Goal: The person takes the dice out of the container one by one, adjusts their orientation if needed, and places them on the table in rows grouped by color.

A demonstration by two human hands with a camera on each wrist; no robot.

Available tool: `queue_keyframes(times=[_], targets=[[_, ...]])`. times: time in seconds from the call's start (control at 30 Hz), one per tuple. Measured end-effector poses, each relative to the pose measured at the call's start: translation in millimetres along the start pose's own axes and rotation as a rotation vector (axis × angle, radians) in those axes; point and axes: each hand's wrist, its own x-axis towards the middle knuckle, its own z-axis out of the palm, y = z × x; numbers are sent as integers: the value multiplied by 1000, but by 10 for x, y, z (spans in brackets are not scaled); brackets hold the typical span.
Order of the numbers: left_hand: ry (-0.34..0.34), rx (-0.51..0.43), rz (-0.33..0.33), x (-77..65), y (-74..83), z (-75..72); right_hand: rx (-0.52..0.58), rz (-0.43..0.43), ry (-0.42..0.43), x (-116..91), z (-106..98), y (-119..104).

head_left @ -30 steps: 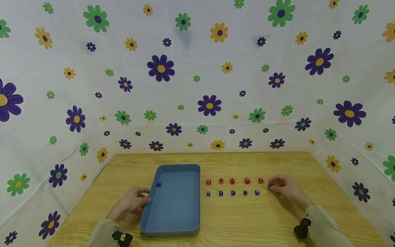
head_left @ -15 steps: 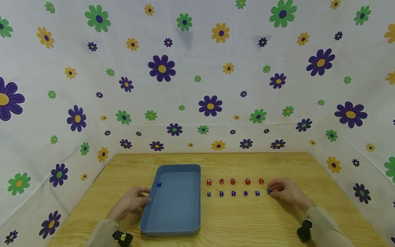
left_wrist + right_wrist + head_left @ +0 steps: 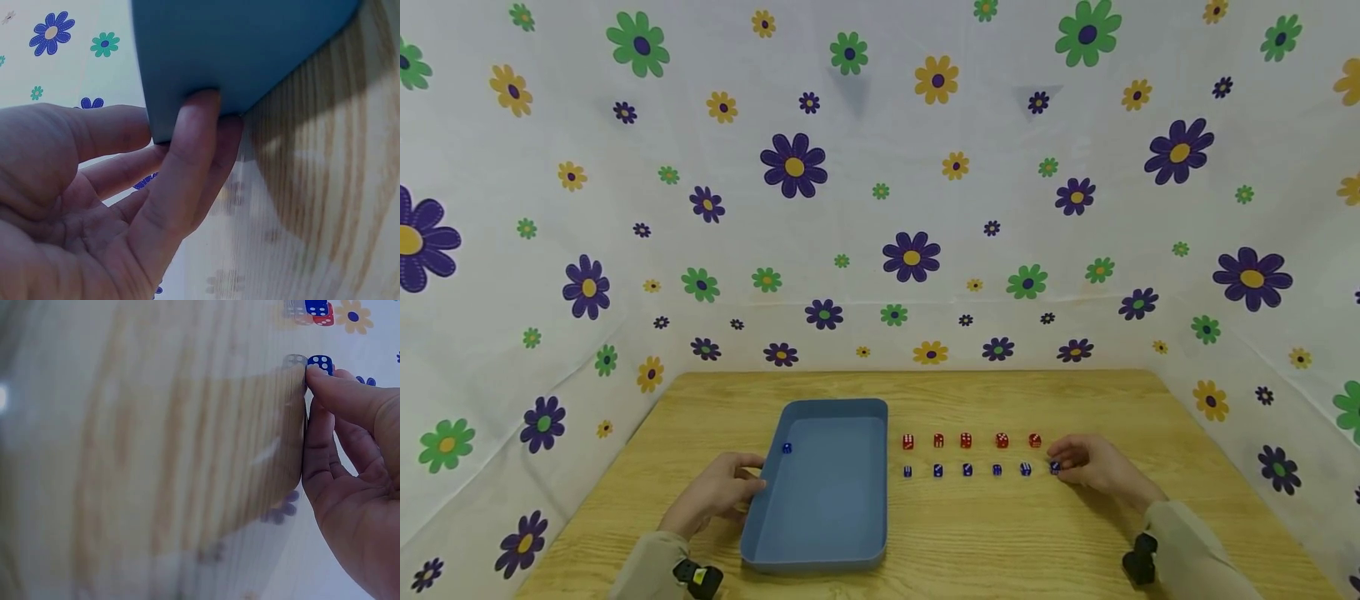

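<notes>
My left hand [image 3: 718,493] holds the left wall of the blue-grey tray [image 3: 883,483], with fingertips against its outside in the left wrist view. One blue die [image 3: 787,448] lies inside the tray, near the far left corner. At the right end of the lower row, my right hand [image 3: 1101,471] pinches another blue die [image 3: 1055,467] between thumb and fingers. The right wrist view shows that die [image 3: 320,362] down at the tabletop, partly covered by the thumb. Left of it runs a row of several blue dice [image 3: 967,470]. Behind them stands a row of several red dice [image 3: 966,440].
A light wood table [image 3: 970,533] carries the tray and dice. White cloth with printed flowers [image 3: 910,257] hangs along the back and both sides of the table. The nearest red die [image 3: 1034,440] stands close to the right fingertips.
The right hand has brought its blue die slightly nearer and down to the table, in line with the blue row. My left hand has kept its place on the tray.
</notes>
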Motion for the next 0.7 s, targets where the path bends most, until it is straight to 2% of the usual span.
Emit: queue_keyframes(times=[0.37, 0.7], targets=[[4, 6, -1, -1, -6, 12, 8, -22, -5, -15, 0, 16], [6, 12, 2, 12, -16, 6, 137, -21, -36, -72, -72, 47]])
